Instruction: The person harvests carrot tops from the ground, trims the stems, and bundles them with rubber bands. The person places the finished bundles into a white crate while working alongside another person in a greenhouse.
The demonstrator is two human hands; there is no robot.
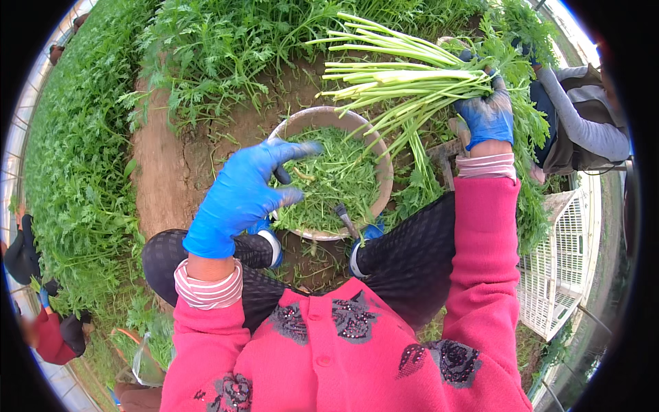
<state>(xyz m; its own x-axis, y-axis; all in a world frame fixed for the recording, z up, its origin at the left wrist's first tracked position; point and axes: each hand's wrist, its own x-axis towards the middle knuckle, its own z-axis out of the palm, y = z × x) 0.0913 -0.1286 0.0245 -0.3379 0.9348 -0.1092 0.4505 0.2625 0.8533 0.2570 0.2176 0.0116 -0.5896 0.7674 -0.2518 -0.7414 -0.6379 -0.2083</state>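
Observation:
Gloved in blue, my right hand (pixel 486 110) grips a large bunch of leafy green stalks (pixel 396 77), their pale cut ends pointing left and the leaves lying to the right of the hand. My left hand (pixel 242 185), in a blue glove too, hangs over the left part of a round tub (pixel 385 193) with its fingers apart and nothing between them. Loose green trimmings (pixel 334 180) fill much of the tub. A tool's handle (pixel 347 220) leans at its near rim, the rest of the tool not clear.
Tall leafy plants (pixel 216 46) grow ahead and to the left beside bare soil (pixel 159 175). A white plastic crate (pixel 558 262) stands at the right, below a person in a grey sleeve (pixel 587 118). Other people are at the far left, one in a red top (pixel 54 337).

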